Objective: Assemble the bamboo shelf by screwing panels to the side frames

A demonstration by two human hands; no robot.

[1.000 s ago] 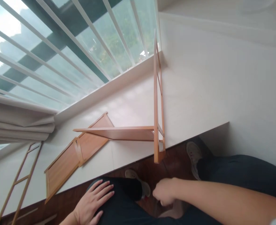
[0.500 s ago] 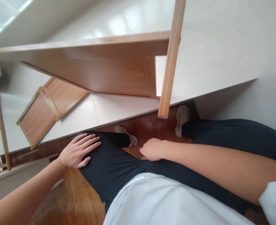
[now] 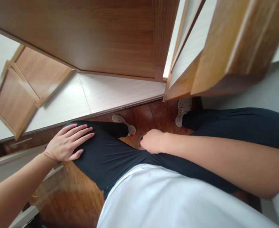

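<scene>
My left hand (image 3: 67,142) lies spread over my left knee, on the dark trousers (image 3: 101,148), and holds nothing. Its fingers point toward the middle of the view. Between my legs is my right hand (image 3: 154,141), with its fingers curled closed. A pale edge (image 3: 139,142) shows just beyond the knuckles; whether the hand holds it, and what it is, I cannot make out. Both pale shoes (image 3: 184,110) rest on the brown wooden floor (image 3: 144,115).
A large brown wooden panel (image 3: 94,38) stands in front of me. To the right, a thick wooden edge (image 3: 239,50) looms close above my right leg. Two framed wooden panels (image 3: 16,98) stand at the left, by a white surface (image 3: 120,90). A white-shirted torso fills the bottom.
The view has shifted: the wooden panel looks larger and closer, and the wooden edge at the right now looks much thicker. My hands keep their poses, slightly higher in the picture.
</scene>
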